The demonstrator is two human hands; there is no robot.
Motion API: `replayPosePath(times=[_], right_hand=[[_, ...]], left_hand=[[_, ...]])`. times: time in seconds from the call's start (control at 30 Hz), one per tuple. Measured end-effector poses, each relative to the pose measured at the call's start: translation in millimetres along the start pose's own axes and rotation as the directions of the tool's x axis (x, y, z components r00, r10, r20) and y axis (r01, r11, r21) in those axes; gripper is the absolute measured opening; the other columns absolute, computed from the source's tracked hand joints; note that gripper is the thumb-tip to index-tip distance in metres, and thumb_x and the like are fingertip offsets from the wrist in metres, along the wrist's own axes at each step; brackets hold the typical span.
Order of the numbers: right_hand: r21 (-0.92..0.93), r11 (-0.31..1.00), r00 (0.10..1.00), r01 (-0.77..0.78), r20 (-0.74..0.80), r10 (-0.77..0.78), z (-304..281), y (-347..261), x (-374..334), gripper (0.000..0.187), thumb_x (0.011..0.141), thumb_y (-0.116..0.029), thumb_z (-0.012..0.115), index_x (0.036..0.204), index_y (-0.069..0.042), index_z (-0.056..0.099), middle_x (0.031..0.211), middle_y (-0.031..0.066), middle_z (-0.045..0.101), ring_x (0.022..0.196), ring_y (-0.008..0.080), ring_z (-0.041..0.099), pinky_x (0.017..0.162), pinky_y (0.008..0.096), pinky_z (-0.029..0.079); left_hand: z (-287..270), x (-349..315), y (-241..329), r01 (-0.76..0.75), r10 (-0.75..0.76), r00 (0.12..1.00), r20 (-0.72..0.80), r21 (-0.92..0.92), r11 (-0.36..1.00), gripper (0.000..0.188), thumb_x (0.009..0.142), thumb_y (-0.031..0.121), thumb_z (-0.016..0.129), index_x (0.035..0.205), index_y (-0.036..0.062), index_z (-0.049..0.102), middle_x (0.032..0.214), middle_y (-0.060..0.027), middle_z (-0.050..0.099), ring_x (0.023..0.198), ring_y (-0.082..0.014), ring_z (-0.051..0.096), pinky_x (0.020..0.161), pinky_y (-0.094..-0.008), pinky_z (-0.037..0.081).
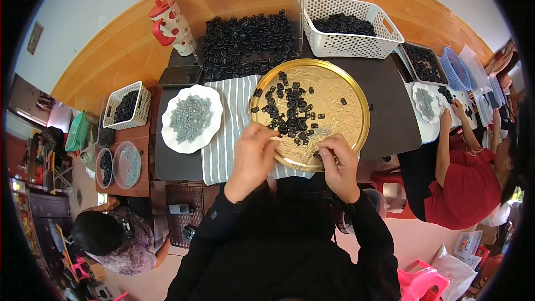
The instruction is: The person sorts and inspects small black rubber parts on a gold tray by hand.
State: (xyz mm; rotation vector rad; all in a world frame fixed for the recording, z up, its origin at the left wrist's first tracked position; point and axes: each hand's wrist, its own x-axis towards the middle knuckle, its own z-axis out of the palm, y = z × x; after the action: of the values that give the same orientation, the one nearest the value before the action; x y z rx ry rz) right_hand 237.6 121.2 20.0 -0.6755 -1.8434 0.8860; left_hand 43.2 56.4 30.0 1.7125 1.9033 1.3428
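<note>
Head view: a round gold tray (330, 81) with small black pieces (292, 112) on it.
The left hand (253, 155) curls at the tray's near left edge; I can't tell if it holds anything. The right hand (338, 166) pinches at the near edge, 1 black piece by its fingertips, maybe gripped. A wavy white plate (169, 128) of silver bits (191, 117) sits left.

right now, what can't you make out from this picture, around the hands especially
All in the head view:
- Whether the left hand holds anything: its own fingers hide the fingertips.
- What the right hand pinches, if anything: hidden by fingers, too small.
- Exact shape of the grey pieces: tiny, heaped.
- Floor of the large white basket: covered by black pieces.
</note>
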Motion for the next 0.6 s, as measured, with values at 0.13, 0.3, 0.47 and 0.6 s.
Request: replayPosePath(times=[0.13,0.3,0.47,0.6], right_hand=[[0.165,0.974,0.987,-0.156,0.064,0.147,0.9,6.9,-7.8,0.012,0.082,0.009,0.053,0.091,0.002,0.057,0.078,0.0073,0.053,0.066,0.0140,0.049,0.061,0.0239,0.039],[0.219,0.948,0.971,-0.233,0.115,0.212,2.8,2.2,-7.9,0.010,0.087,0.005,0.051,0.094,0.002,0.057,0.083,0.0019,0.053,0.071,0.0066,0.050,0.066,0.0197,0.042],[0.268,0.924,0.962,-0.274,0.080,0.262,2.7,0.6,-10.7,0.008,0.086,0.006,0.052,0.093,0.003,0.056,0.079,0.0019,0.052,0.068,0.0065,0.047,0.062,0.0203,0.038],[0.287,0.908,0.952,-0.305,0.087,0.292,2.6,-0.7,-11.8,0.009,0.087,0.006,0.052,0.093,0.003,0.057,0.080,0.0014,0.053,0.070,0.0059,0.049,0.064,0.0200,0.040]], left_hand=[[-6.7,-2.3,1.1,-0.074,0.029,0.985,0.172,0.261,0.963,0.015,0.070,0.004,0.070,0.084,-0.0012,0.066,0.084,-0.0154,0.058,0.080,-0.0319,0.056,0.067,-0.0398,0.047],[-0.2,-3.1,14.9,-0.069,-0.009,0.985,0.171,0.445,0.893,0.012,0.071,0.006,0.066,0.071,-0.0049,0.061,0.074,-0.0150,0.054,0.079,-0.0339,0.055,0.064,-0.0428,0.047],[1.6,8.1,13.8,0.048,-0.212,0.938,0.274,0.504,0.863,0.012,0.071,0.010,0.068,0.077,0.0003,0.064,0.082,-0.0159,0.061,0.078,-0.0361,0.061,0.065,-0.0443,0.048],[-0.9,17.3,-3.9,0.053,-0.202,0.924,0.324,0.415,0.908,0.010,0.071,0.008,0.065,0.076,-0.0015,0.064,0.080,-0.0190,0.062,0.078,-0.0362,0.062,0.065,-0.0446,0.048]])
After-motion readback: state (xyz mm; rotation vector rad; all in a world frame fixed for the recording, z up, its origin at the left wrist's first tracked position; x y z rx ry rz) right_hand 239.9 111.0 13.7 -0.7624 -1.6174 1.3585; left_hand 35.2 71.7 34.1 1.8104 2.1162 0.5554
